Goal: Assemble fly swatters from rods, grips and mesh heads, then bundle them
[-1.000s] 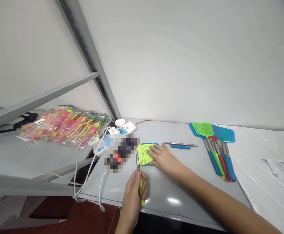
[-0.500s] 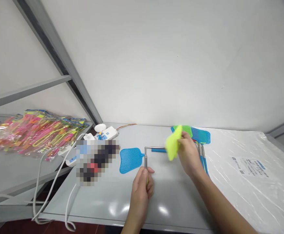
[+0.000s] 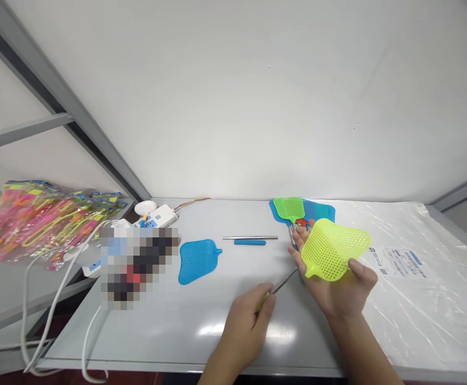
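My right hand (image 3: 343,286) holds a yellow-green mesh swatter head (image 3: 332,248) face up over the grey table (image 3: 169,326). My left hand (image 3: 247,321) grips a thin metal rod with a yellow-green handle (image 3: 283,280); the rod's tip points at the lower edge of that head. A loose blue swatter head (image 3: 197,259) lies flat on the table to the left. Behind it lies a metal rod (image 3: 250,237) beside a blue handle sleeve (image 3: 250,243).
A pile of finished swatters (image 3: 297,209), green and blue, lies at the back behind my right hand. A white power strip (image 3: 157,216) with cables sits left. Bags of bright toys (image 3: 36,216) fill the left shelf. Clear plastic sheeting with a label (image 3: 402,262) covers the right.
My right hand carried the yellow-green head from the table's left side across to the right and turned it flat. My left hand swung its rod toward it. The view panned right.
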Tool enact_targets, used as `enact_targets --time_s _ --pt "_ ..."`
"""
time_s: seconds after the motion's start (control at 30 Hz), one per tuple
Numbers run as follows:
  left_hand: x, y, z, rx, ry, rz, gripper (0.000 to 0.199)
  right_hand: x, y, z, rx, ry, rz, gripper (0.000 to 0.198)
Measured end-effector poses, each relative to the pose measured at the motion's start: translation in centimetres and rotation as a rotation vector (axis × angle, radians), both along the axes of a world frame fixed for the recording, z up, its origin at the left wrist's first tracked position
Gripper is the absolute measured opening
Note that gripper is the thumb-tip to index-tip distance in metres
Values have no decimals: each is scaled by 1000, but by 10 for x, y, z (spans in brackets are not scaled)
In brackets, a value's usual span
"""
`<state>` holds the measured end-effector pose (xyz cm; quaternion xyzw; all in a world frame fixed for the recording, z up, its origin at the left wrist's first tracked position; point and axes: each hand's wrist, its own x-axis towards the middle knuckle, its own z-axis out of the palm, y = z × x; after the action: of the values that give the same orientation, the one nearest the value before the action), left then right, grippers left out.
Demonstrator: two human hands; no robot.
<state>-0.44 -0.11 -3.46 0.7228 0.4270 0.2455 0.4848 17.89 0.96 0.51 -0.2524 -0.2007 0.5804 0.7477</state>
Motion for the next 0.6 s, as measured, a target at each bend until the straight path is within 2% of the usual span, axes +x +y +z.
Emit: enact_targets --time_s 0.17,0.37,0.6 --pt "0 2 -1 14 40 -27 31 -6 3 3 43 16 -15 64" --pt "0 4 -5 10 69 -44 33 -15 7 -3 -5 -47 -192 63" --pt "-1 3 -4 9 67 -59 34 -17 6 -3 -53 -80 -183 68"
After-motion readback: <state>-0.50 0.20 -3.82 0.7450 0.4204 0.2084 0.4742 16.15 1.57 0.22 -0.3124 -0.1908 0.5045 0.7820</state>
